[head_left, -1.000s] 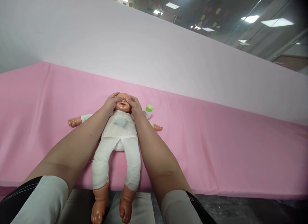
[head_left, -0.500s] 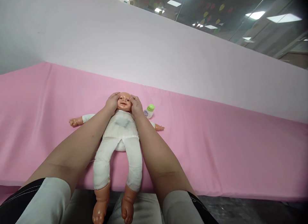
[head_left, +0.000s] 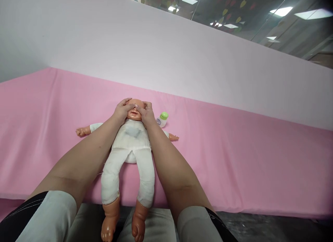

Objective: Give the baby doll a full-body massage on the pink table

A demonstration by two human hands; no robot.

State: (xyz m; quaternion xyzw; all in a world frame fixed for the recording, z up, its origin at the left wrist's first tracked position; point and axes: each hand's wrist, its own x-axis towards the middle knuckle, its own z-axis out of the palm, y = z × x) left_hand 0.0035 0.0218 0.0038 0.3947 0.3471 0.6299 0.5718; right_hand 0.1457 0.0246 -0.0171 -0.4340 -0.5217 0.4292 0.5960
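Observation:
A baby doll (head_left: 131, 139) with a white cloth body lies face up, its head towards the wall and its feet hanging over the near edge. My left hand (head_left: 122, 110) cups one side of the doll's head, the thumb lying across the face at the eyes. On the opposite side my right hand (head_left: 147, 113) holds the head in the same way, and the two thumb tips are close together near the bridge of the nose. The doll's eyes are covered; its mouth and forehead show. Beside my right hand stands a small clear bottle (head_left: 161, 121) with a green cap, slightly tilted in view.
Pink cloth (head_left: 208, 155) covers the surface under the doll, with soft folds. A white wall (head_left: 182, 58) rises behind it, topped by glass (head_left: 208, 13) with ceiling lights beyond. Dark floor (head_left: 247, 224) shows below the near edge at the right.
Both thumbs have moved inward from the sides of the doll's face to over its eyes. The doll and the bottle keep their places.

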